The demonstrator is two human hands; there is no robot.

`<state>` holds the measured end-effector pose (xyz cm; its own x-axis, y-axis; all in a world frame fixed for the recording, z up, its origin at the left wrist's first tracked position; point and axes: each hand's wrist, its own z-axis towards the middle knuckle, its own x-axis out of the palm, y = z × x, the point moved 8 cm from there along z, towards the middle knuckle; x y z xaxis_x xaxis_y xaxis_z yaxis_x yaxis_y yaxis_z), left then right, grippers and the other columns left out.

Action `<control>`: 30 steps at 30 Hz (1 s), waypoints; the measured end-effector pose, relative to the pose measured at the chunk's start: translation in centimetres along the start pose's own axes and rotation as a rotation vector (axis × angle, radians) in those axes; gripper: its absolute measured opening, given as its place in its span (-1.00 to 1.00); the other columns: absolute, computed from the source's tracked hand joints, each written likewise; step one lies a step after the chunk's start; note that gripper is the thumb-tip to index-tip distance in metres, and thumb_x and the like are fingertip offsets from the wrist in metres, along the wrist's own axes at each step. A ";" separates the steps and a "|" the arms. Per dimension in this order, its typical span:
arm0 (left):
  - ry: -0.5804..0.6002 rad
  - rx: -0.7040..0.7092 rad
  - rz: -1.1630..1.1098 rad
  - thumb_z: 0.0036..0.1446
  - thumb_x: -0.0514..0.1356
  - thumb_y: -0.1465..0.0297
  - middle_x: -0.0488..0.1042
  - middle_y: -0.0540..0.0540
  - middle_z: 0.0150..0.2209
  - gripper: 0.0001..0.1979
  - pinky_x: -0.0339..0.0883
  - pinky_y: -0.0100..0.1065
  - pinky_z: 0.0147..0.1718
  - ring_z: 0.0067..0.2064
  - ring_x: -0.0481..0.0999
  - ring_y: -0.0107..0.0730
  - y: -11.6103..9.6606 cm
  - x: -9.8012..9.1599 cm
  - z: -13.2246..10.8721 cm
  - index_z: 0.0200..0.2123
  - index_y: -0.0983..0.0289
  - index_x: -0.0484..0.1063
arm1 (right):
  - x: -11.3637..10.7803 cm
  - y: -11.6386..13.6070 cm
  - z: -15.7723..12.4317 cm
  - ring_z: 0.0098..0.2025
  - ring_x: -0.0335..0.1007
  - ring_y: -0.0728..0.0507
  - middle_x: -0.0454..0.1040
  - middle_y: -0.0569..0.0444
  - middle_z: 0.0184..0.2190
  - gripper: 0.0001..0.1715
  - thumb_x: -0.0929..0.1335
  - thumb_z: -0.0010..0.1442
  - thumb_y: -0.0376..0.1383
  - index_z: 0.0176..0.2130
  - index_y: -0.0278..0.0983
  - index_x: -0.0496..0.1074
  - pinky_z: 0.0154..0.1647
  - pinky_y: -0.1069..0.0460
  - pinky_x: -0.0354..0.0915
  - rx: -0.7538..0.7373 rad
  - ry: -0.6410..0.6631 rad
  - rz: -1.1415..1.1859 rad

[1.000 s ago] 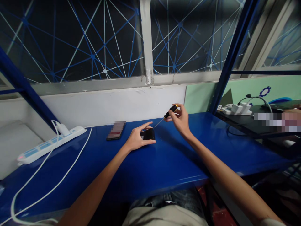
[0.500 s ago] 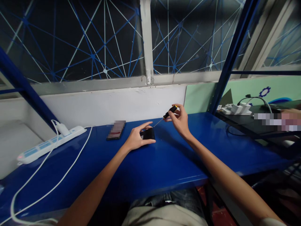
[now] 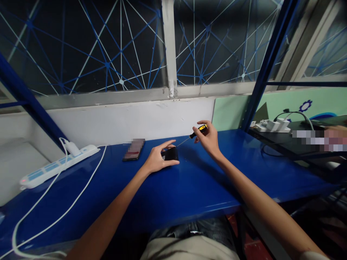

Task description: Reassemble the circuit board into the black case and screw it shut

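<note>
A small black box-like object [image 3: 171, 154] rests on the blue table, and my left hand [image 3: 158, 157] grips it from the left, fingers along its far side and thumb along its near side. My right hand [image 3: 208, 138] pinches the black and yellow handle of a screwdriver [image 3: 200, 130]. The thin shaft slants down to the left, and its tip meets the far right corner of the black object. Whether the tip sits in a screw is too small to tell.
A phone [image 3: 134, 150] lies left of my left hand. Farther left are a white power strip [image 3: 58, 167] and its looping cable. On a black table [image 3: 273, 139] at the right are plugs, cables and part of another person's hand.
The screwdriver handle has turned in my right fingers, showing more yellow, and is tilted slightly lower. My right hand has shifted a little; my left hand keeps its place.
</note>
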<state>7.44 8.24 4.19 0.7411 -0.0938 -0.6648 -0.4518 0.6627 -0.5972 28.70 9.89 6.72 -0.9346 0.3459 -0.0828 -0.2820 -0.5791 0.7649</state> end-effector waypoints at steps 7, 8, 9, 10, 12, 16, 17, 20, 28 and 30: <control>-0.009 -0.002 0.003 -0.09 0.39 0.20 0.50 0.17 0.01 -0.24 0.32 -0.05 0.00 0.03 0.47 -0.08 0.0 -0.1 0.0 0.20 0.16 0.27 | 0.9 -1.4 0.4 -0.61 0.41 -0.08 0.35 0.23 -0.65 -0.61 0.32 0.18 -0.10 -0.04 -0.20 0.24 -0.55 0.02 0.33 0.063 0.094 0.093; -0.009 -0.004 0.004 -0.09 0.40 0.19 0.50 0.17 0.01 -0.24 0.32 -0.05 0.00 0.03 0.47 -0.08 0.0 -0.1 0.0 0.20 0.16 0.27 | 1.0 -1.5 0.4 -0.61 0.41 -0.08 0.36 0.22 -0.64 -0.61 0.32 0.17 -0.12 -0.04 -0.19 0.23 -0.56 0.02 0.33 0.063 0.105 0.108; -0.008 -0.006 0.005 -0.09 0.40 0.19 0.50 0.17 0.01 -0.24 0.32 -0.06 0.00 0.03 0.48 -0.08 0.0 -0.1 0.0 0.20 0.16 0.27 | 1.1 -1.5 0.4 -0.61 0.42 -0.08 0.37 0.22 -0.63 -0.60 0.33 0.16 -0.14 -0.03 -0.19 0.22 -0.57 0.02 0.33 0.057 0.109 0.114; -0.008 -0.006 0.004 -0.10 0.40 0.19 0.50 0.17 0.01 -0.23 0.32 -0.06 0.00 0.03 0.48 -0.08 0.0 -0.1 0.0 0.19 0.16 0.27 | 1.0 -1.4 0.4 -0.61 0.41 -0.08 0.37 0.22 -0.62 -0.60 0.33 0.15 -0.15 -0.03 -0.19 0.22 -0.57 0.02 0.32 0.046 0.107 0.107; -0.008 -0.006 0.001 -0.09 0.40 0.20 0.50 0.17 0.01 -0.23 0.31 -0.06 0.00 0.03 0.48 -0.09 -0.1 -0.2 0.1 0.20 0.16 0.27 | 0.7 -0.9 0.4 -0.64 0.40 -0.07 0.36 0.23 -0.65 -0.60 0.34 0.15 -0.13 -0.04 -0.20 0.24 -0.55 0.02 0.32 0.016 0.083 0.056; -0.013 -0.005 0.003 -0.09 0.40 0.21 0.50 0.16 0.01 -0.24 0.32 -0.06 0.00 0.04 0.47 -0.08 -0.1 -0.3 0.1 0.20 0.16 0.26 | 0.2 -0.1 0.1 -0.64 0.39 -0.08 0.32 0.23 -0.70 -0.58 0.35 0.16 -0.05 -0.07 -0.21 0.30 -0.53 0.01 0.30 -0.013 0.048 -0.057; -0.015 -0.005 0.004 -0.09 0.40 0.21 0.50 0.17 0.01 -0.24 0.32 -0.06 0.00 0.04 0.47 -0.08 -0.1 -0.3 0.1 0.20 0.16 0.27 | 0.2 0.0 0.1 -0.64 0.39 -0.08 0.32 0.23 -0.70 -0.58 0.34 0.18 -0.04 -0.06 -0.22 0.30 -0.54 0.01 0.30 -0.010 0.056 -0.063; -0.018 0.002 0.003 -0.09 0.39 0.22 0.50 0.18 0.01 -0.25 0.32 -0.05 0.00 0.03 0.47 -0.07 0.0 -0.3 0.1 0.19 0.16 0.27 | 0.5 -0.5 0.3 -0.62 0.41 -0.07 0.37 0.21 -0.63 -0.58 0.31 0.20 -0.09 0.00 -0.20 0.26 -0.52 0.01 0.31 0.011 0.110 -0.012; -0.011 -0.004 0.001 -0.09 0.38 0.21 0.50 0.17 0.01 -0.26 0.32 -0.02 0.01 0.03 0.47 -0.06 0.0 -0.4 0.0 0.19 0.15 0.27 | 0.6 -0.7 0.5 -0.64 0.40 -0.05 0.40 0.21 -0.57 -0.50 0.37 0.13 -0.10 0.00 -0.21 0.23 -0.52 0.02 0.34 0.004 0.119 0.035; -0.011 -0.008 -0.001 -0.09 0.39 0.21 0.50 0.17 0.01 -0.26 0.31 -0.02 0.01 0.03 0.47 -0.05 -0.1 -0.4 0.0 0.19 0.15 0.28 | 0.4 -0.5 0.5 -0.66 0.38 -0.05 0.38 0.22 -0.64 -0.49 0.38 0.13 -0.02 -0.04 -0.22 0.27 -0.55 0.03 0.31 0.000 0.097 -0.018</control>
<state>7.19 8.23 4.57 0.7472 -0.0860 -0.6590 -0.4551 0.6563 -0.6017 28.58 10.69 6.60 -0.9461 0.2831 -0.1575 -0.2986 -0.5737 0.7627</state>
